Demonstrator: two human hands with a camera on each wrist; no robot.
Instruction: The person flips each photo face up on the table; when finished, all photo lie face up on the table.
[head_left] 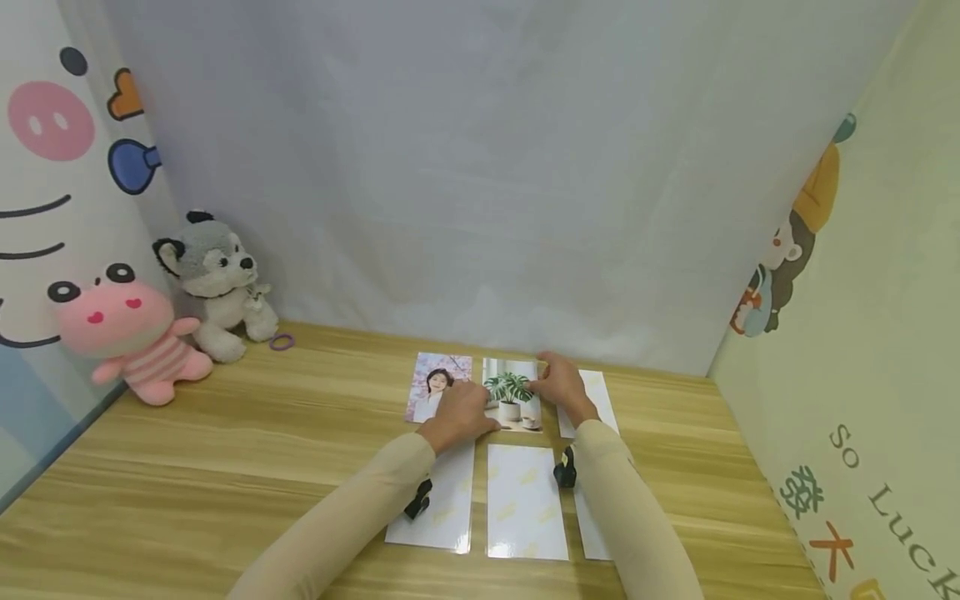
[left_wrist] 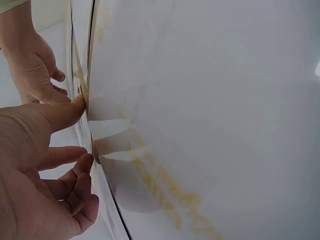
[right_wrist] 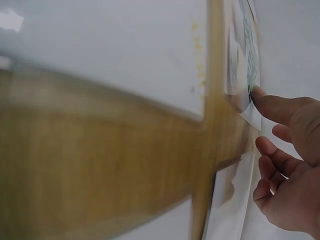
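A photo print of a potted plant (head_left: 511, 412) lies flat on the table in the upper middle of a group of cards. At its left edge is my left hand (head_left: 462, 412), thumb near the lower left corner. My right hand (head_left: 564, 388) touches the opposite edge, with its index finger at the upper right corner. In the right wrist view the right thumb (right_wrist: 275, 106) rests on the print's edge. Left of it lies a portrait photo (head_left: 422, 385), partly covered by my left hand. A white card (head_left: 600, 400) sits partly behind my right hand.
Nearer to me lie three white face-down cards: a left one (head_left: 442, 508), a middle one (head_left: 527, 504) and a right one (head_left: 592, 529), the outer two partly under my forearms. A pink plush toy (head_left: 123, 325), a husky plush (head_left: 221, 283) and a purple ring (head_left: 282, 342) stand at the left.
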